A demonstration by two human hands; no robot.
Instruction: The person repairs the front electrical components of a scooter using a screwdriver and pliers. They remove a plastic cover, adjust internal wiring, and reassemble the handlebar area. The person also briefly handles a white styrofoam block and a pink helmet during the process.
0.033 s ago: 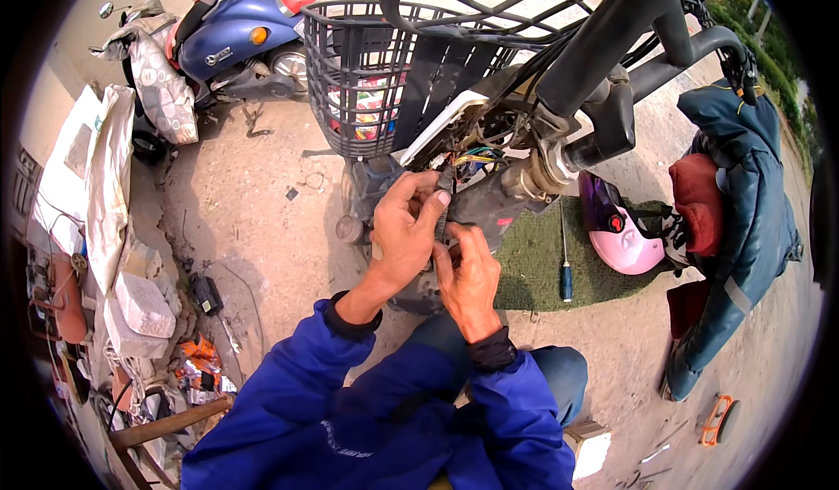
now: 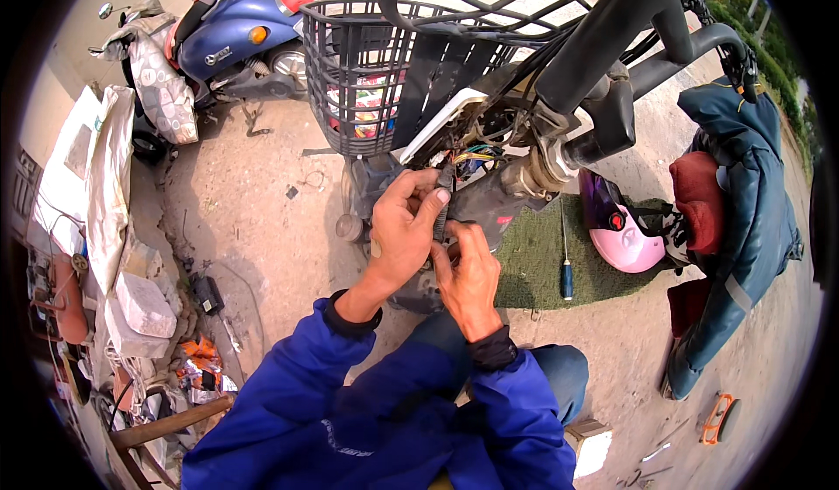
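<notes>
My left hand [image 2: 404, 232] pinches a dark ribbed cable sleeve [image 2: 441, 206] at the front of an electric two-wheeler. Just below and right of it, my right hand [image 2: 468, 276] has its fingers closed round the lower part of the same sleeve, its fingertips partly hidden. Coloured wires [image 2: 474, 155] spill from the opened front panel [image 2: 444, 126] above my hands, beside the metal steering column [image 2: 546, 169]. Black handlebar parts [image 2: 584, 53] and a black wire basket [image 2: 358, 79] rise over this.
A blue scooter [image 2: 227, 40] stands back left. Rubble blocks [image 2: 144, 311], white sheets [image 2: 70, 167] and a wooden handle [image 2: 175, 418] line the left. A screwdriver [image 2: 567, 280] and pink helmet [image 2: 627, 250] lie on a green mat [image 2: 533, 285], near a dark jacket [image 2: 752, 245] and an orange tool [image 2: 718, 418].
</notes>
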